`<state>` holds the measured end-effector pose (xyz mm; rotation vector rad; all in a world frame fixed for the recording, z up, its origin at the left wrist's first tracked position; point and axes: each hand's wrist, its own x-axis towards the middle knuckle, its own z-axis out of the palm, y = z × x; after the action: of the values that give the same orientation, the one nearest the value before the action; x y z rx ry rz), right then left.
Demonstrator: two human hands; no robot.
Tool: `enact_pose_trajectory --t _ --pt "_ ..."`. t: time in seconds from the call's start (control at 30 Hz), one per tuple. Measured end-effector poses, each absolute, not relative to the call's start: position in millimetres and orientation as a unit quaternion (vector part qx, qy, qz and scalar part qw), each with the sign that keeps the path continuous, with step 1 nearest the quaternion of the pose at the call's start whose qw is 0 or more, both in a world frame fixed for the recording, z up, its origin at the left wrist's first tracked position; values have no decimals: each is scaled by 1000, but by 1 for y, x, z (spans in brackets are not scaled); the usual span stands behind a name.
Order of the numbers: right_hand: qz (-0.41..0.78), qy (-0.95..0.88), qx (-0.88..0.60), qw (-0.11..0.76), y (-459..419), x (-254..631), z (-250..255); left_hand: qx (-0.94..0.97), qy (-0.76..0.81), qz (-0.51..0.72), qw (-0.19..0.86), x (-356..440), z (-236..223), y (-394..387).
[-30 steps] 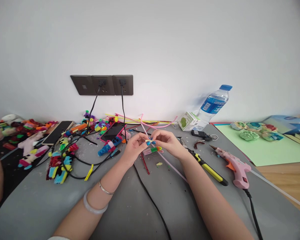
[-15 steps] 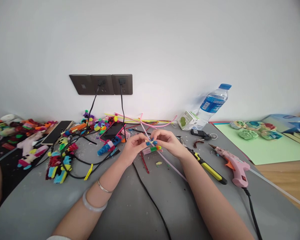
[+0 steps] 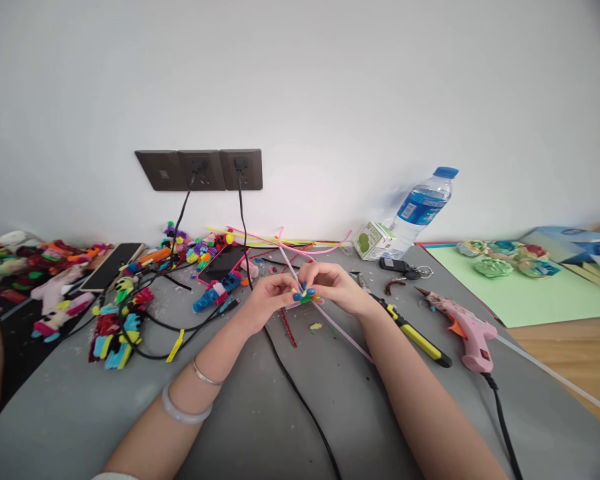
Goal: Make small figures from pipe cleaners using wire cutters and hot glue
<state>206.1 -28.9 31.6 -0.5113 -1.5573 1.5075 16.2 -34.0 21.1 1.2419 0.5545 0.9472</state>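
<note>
Blue fingernails (image 3: 297,297), pale lilac pipe cleaner (image 3: 346,334), pink glue gun (image 3: 480,333) with orange trigger (image 3: 457,326), light green paper (image 3: 510,295), grey counter (image 3: 220,427).

two phones (image 3: 113,267), one bottle (image 3: 423,207), one glue gun (image 3: 479,337), five paper flowers (image 3: 493,267)

My left hand (image 3: 267,300) and right hand (image 3: 337,288) have dipped at the fingertips, which now cover more of the pink-and-green piece (image 3: 306,299) that lay plainly visible just below them. The pale yellow bit (image 3: 304,287) I pinch between them shows less than before. My thumbs, level earlier, now sit askew, the left one lower.
</note>
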Motion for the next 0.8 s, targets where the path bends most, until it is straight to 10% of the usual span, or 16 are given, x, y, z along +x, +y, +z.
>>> enact_pose_trajectory --t 0.8 --pt "591 -629 -234 447 -28 207 28 489 316 416 699 18 27 -36"
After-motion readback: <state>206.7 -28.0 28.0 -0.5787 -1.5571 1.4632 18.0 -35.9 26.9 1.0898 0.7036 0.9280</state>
